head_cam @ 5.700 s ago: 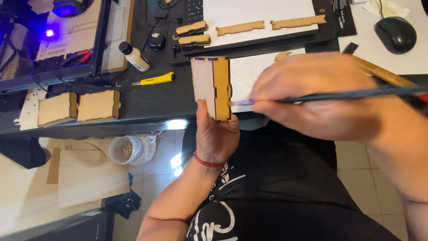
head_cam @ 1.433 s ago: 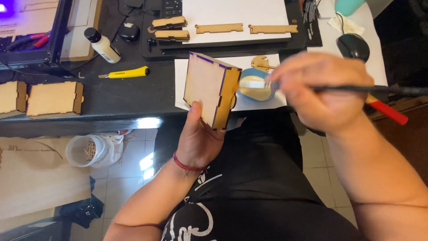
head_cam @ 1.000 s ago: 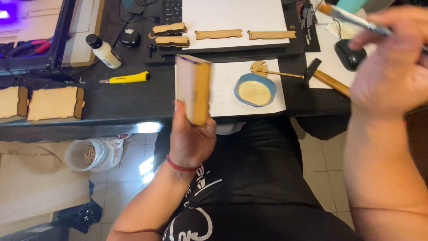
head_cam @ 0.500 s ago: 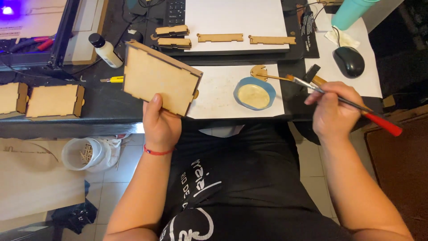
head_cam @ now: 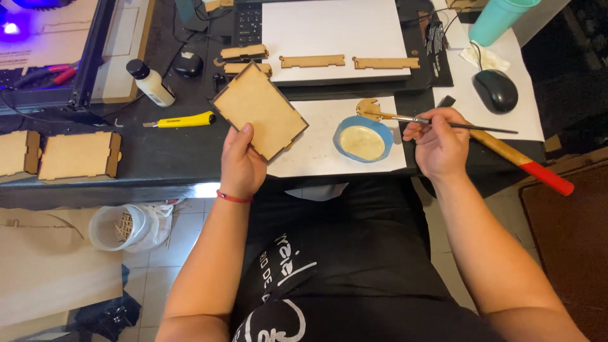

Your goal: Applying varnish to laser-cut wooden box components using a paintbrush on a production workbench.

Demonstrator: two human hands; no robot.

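Two hands are in view, the left hand [head_cam: 240, 166] holding one flat wooden box [head_cam: 259, 111] and the right hand [head_cam: 439, 144] holding one thin brush [head_cam: 443, 123]. On the desk there are two more wooden boxes, one at the far left edge [head_cam: 14, 152] and one beside it [head_cam: 78, 155], four narrow wooden strips [head_cam: 313, 61] in a row, and one small curved wooden piece [head_cam: 367, 108]. There is also one blue dish [head_cam: 363, 139], one white bottle [head_cam: 151, 83], one yellow knife [head_cam: 182, 120], one hammer [head_cam: 516, 158], one computer mouse [head_cam: 494, 90], one green cup [head_cam: 501, 20] and one white tub [head_cam: 120, 227] on the floor.
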